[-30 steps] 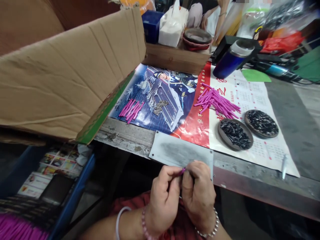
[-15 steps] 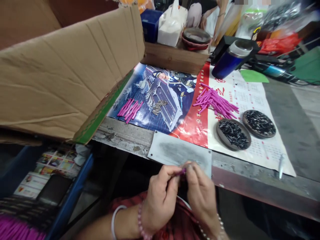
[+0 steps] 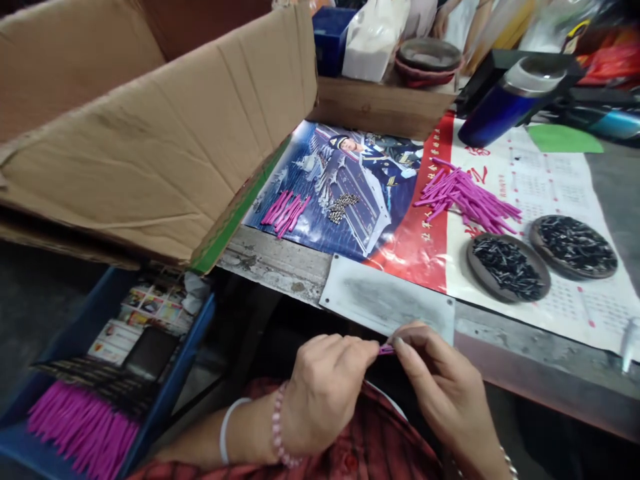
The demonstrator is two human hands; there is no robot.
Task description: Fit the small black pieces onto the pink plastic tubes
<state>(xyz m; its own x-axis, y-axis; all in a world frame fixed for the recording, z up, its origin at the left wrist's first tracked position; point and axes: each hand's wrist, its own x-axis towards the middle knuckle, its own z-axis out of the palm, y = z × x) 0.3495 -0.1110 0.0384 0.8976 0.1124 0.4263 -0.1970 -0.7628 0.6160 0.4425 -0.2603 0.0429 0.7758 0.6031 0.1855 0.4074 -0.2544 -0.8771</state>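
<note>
Metal-edged bench [image 3: 287, 267] carries a poster [image 3: 555, 187] under two bowls [image 3: 509, 267] [image 3: 573, 247] of dark pins. Left hand [image 3: 327, 393] and right hand [image 3: 445, 380] pinch one purple stick [image 3: 387, 350] between them, near the pale plate [image 3: 387, 297]. Loose purple sticks [image 3: 467, 197] lie beside the bowls.

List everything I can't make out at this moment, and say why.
All in the head view:
- Both ends of the pink piece: hidden by the fingers of the left hand and right hand.
- Bottom of the cardboard box: hidden by its near wall.
- Small print on the calendar sheet: too small and blurred.
- Rest of the whitish object: cut off by the right edge.
</note>
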